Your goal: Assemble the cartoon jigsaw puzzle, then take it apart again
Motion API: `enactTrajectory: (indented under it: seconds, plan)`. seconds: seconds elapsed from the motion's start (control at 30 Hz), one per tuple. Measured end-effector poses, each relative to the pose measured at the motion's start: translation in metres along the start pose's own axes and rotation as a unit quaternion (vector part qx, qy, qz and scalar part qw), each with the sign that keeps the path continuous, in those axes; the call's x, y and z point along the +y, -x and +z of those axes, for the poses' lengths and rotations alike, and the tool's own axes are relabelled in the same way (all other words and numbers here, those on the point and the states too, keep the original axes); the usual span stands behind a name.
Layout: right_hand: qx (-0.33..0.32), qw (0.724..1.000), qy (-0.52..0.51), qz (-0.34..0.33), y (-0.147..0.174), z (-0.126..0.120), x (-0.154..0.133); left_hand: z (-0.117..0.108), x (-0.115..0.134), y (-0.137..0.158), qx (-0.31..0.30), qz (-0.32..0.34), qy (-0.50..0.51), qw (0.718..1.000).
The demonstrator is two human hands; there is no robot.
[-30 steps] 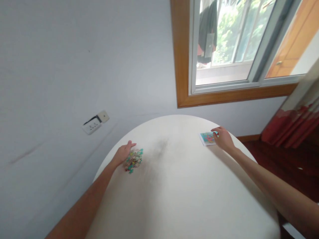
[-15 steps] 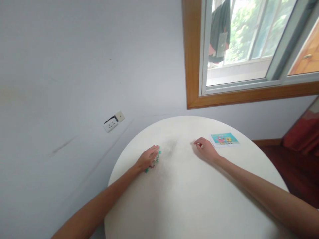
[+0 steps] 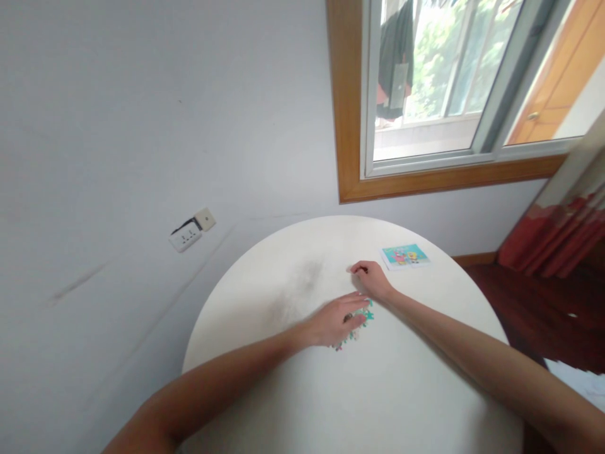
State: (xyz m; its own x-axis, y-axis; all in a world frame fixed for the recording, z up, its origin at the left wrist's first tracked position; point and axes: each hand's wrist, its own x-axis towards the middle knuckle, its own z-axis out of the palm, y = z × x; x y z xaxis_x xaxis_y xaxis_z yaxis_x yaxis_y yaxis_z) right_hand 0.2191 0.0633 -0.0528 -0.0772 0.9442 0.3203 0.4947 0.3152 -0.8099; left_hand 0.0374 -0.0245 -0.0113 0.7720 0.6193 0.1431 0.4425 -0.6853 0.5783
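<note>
Small teal, white and reddish jigsaw puzzle pieces (image 3: 370,314) lie in a loose cluster near the middle of the round white table (image 3: 302,391). My left hand (image 3: 338,318) rests over them, palm down, fingers stretched out and thumb apart, hiding part of the cluster. Just beyond and to the right, the side of my right hand (image 3: 371,279) lies on the tabletop with its fingers curled in. Whether it holds anything between the fingertips is too small to make out. A flat, colourful cartoon picture (image 3: 406,256) lies right of that hand.
Grey smudges mark the tabletop left of my hands. A wall with a socket (image 3: 186,236) stands behind the table on the left. At the back right is a wood-framed window (image 3: 350,126), with a red and cream curtain (image 3: 543,243) beside it.
My left hand has slid right across the table with the puzzle pieces under it, close to my right hand. My right hand keeps its curled pose. The view has turned slightly right.
</note>
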Motion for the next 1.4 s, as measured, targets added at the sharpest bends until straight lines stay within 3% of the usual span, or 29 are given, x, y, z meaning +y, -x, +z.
enactTrajectory:
  seconds: [0.17,0.3,0.43,0.53,0.67,0.83,1.03,1.17,1.4]
  plan:
    - [-0.006,1.0,-0.013,0.004,0.001,-0.004,0.002,-0.052,-0.016,0.001,0.066,-0.043,0.09,0.993]
    - [-0.013,1.0,-0.023,0.009,0.003,-0.005,0.002,-0.083,-0.036,0.047,0.097,-0.12,0.033,0.988]
    - [-0.015,0.999,-0.034,0.017,0.004,-0.003,0.001,-0.063,-0.039,0.107,0.12,-0.21,-0.064,0.968]
    - [-0.011,0.999,-0.025,0.025,0.004,-0.001,-0.002,-0.033,-0.034,0.125,0.084,-0.238,-0.141,0.957]
    - [-0.009,1.0,-0.003,0.025,0.007,0.004,-0.006,-0.004,-0.021,0.103,0.027,-0.203,-0.206,0.957]
    - [-0.027,1.0,-0.015,-0.004,0.02,0.008,-0.01,0.013,-0.001,0.057,0.005,-0.122,-0.164,0.979]
    - [-0.141,0.988,0.009,-0.063,0.03,-0.009,-0.022,-0.017,-0.002,0.031,0.082,-0.09,-0.111,0.986]
    - [-0.198,0.976,0.04,-0.087,0.034,-0.023,-0.034,-0.037,-0.012,0.04,0.035,-0.115,-0.075,0.99]
    - [-0.322,0.921,0.061,-0.213,0.044,-0.037,-0.054,-0.035,-0.018,0.047,-0.015,-0.135,-0.005,0.991]
